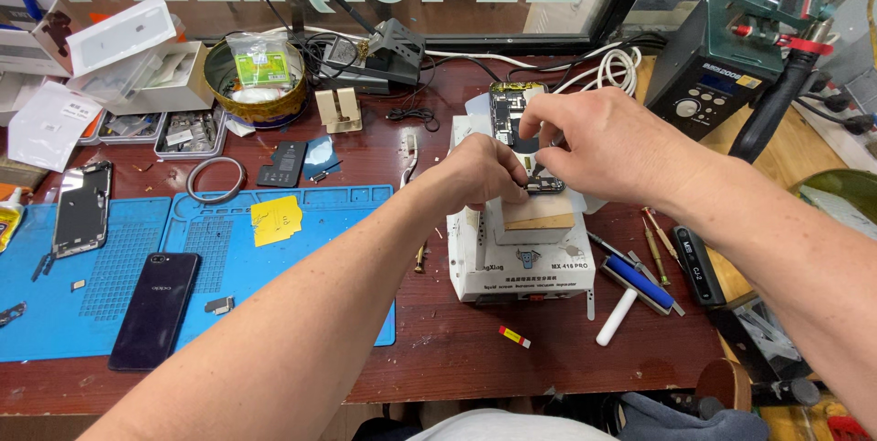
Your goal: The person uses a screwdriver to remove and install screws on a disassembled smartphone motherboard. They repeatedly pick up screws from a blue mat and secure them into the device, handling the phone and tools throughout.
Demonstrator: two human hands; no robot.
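- We have both hands over the opened phone (512, 116), which lies with its insides up on the white box-shaped machine (521, 263) at the middle of the dark red bench (457, 350)
- Our left hand (480, 171) sits at the phone's near left edge, fingers curled and pinched against it, likely to keep it from sliding on the raised block
- Our right hand (607, 144) comes in from the right and covers the phone's lower half; its fingertips are bunched down on the body, though whether they grip a small part or only press we cannot tell
- The two hands nearly meet, so the near end of the phone is mostly hidden and only its top end with the bare boards shows
- Small screwdrivers (656, 240) and a blue-handled tool (639, 281) lie just right of the machine, within easy reach of the right hand
- On the blue mat (301, 222) to the left rest a dark phone (155, 308), a detached screen frame (82, 208) and a yellow note (276, 219), well apart from the hands
- A round tin (256, 85) stands at the back left, and a green and black station (731, 48) at the back right
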